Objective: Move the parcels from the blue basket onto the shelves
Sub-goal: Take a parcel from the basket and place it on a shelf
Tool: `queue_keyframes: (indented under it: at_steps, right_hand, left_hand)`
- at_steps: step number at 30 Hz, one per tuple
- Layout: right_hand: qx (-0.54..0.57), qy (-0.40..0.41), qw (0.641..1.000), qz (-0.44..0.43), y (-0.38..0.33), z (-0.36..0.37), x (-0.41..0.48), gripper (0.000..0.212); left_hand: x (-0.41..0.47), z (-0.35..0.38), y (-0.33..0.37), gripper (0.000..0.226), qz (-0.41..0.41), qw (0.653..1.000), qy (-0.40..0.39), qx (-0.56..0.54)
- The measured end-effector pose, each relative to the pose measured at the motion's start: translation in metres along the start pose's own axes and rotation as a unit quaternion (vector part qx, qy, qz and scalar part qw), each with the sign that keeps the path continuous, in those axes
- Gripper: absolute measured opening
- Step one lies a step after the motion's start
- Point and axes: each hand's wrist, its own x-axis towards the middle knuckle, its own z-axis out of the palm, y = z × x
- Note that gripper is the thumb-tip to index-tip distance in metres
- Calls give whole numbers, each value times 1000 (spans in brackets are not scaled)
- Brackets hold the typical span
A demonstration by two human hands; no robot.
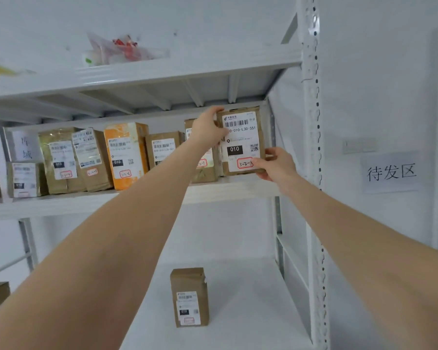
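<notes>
Brown cardboard parcel stood upright on the shelf, the left hand gripping its top-left corner with curled fingers, the right hand pinching its bottom-right corner.

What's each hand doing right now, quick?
Left hand: closed, gripping the upper left corner of the brown parcel.
Right hand: closed, gripping the same parcel's lower right corner.
</notes>
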Motion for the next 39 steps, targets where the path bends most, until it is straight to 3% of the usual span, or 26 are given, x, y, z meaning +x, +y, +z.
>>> queue_keyframes:
  at_steps: [6, 11, 18, 22, 26, 31, 36, 39]
  right_hand:
    - [-78, -3, 996, -33, 7, -26, 52, 46]
    - [-206, -6, 977, -58, 32, -38, 79, 55]
    - [-387, -6, 921, -50, 54, -39, 101, 41]
    - [-426, 5, 904, -26, 58, -38, 107, 41]
    - [-443, 9, 897, -12, 56, -36, 108, 44]
    - [-461, 31, 886, -23, 54, -34, 104, 50]
    - [-480, 31, 876, -42, 56, -31, 104, 54]
    - [-477, 46, 875, -63, 56, -29, 101, 67]
  left_hand:
    - [34, 46, 13, 57, 5, 1000, 15, 17]
    - [52, 88, 0, 56, -14, 1000, 1, 18]
    - [74, 121, -25, 56, -42, 999, -29, 5]
    - [83, 132, -35, 55, -46, 998, -43, 12]
    - [92, 135, -37, 57, -1, 994, -52, 98]
    - [97, 136, -30, 60, 76, 962, -61, 257]
    - [99, 137, -29, 62, 95, 944, -76, 306]
    - [100, 139, -29, 63, 101, 938, -70, 325]
